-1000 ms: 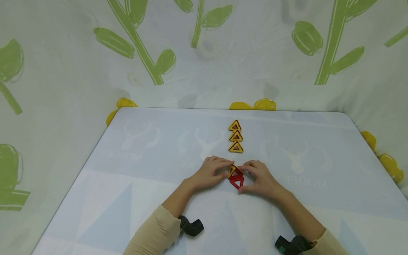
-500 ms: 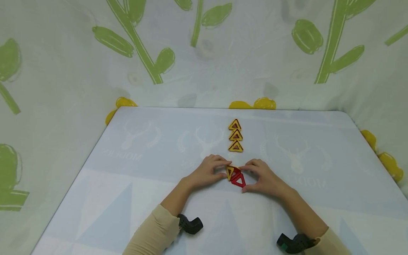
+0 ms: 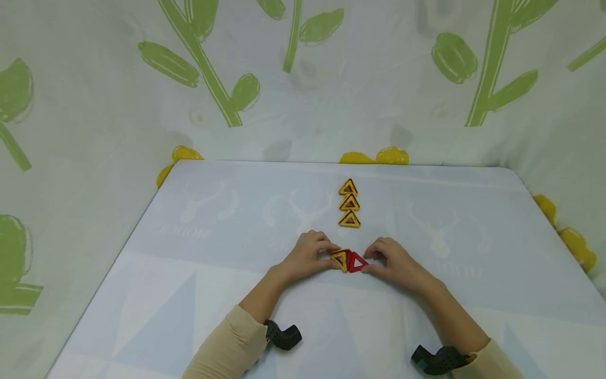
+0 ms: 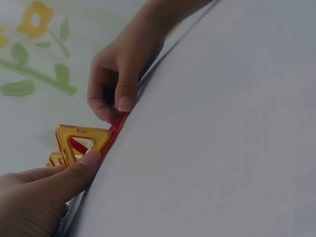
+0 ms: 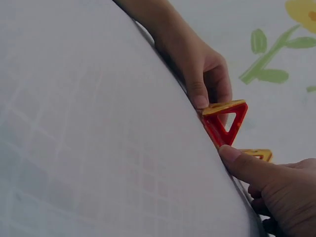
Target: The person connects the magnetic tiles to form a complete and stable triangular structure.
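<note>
A small cluster of hollow triangular magnetic tiles stands between the two hands on the table. My left hand pinches the yellow triangular tile, which stands tilted in the left wrist view. To its right, a red triangular tile lies flat or nearly so. My right hand pinches that tile's right corner between thumb and finger. Another red tile rises upright against a yellow edge in the right wrist view. The cluster's far side is partly hidden.
Three yellow triangular pieces with dark middles form a column behind the hands, towards the far edge of the pale table. A cloth with printed plants hangs beyond that edge. Both wrists carry black cameras.
The cluster has turned, so the flat red tile has swung from the near side to the right. My right forefinger has left the top of the cluster and come down to that red tile.
</note>
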`<act>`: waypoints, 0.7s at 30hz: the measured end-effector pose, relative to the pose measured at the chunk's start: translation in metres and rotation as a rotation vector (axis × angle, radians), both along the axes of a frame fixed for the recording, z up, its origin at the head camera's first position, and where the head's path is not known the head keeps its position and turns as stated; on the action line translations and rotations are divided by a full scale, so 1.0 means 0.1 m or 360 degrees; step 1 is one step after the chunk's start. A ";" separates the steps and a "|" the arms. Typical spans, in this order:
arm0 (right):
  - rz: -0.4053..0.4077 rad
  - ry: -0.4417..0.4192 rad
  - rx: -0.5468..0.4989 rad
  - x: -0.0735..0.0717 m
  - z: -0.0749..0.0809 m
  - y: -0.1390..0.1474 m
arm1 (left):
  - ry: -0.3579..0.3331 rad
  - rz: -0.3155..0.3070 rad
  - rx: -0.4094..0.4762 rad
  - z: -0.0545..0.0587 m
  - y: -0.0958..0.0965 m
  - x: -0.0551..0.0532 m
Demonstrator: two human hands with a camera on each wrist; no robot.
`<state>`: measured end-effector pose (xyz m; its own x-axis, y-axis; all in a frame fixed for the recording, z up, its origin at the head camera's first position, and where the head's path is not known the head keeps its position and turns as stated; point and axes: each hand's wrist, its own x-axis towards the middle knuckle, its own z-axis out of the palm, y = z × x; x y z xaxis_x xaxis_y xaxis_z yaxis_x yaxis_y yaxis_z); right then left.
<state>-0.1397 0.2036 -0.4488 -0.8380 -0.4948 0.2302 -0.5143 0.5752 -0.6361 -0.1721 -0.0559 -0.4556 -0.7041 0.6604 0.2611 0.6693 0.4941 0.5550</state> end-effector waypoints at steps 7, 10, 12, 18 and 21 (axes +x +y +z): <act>-0.0199 -0.0072 0.0082 0.02 0.00 -0.05 | 0.0005 0.0084 0.0021 0.00 0.00 0.03; -0.0262 -0.0088 0.0100 0.03 0.01 -0.07 | 0.0052 0.0096 0.0046 -0.02 0.00 0.03; -0.0283 -0.0090 0.0104 0.04 0.02 -0.09 | 0.0088 0.0104 0.0051 -0.04 0.00 0.02; -0.0271 -0.0099 0.0137 0.05 0.08 -0.12 | 0.0113 0.0111 0.0058 -0.08 0.00 0.02; -0.0273 -0.0109 0.0130 0.05 0.08 -0.11 | 0.0109 0.0107 0.0037 -0.07 0.00 0.03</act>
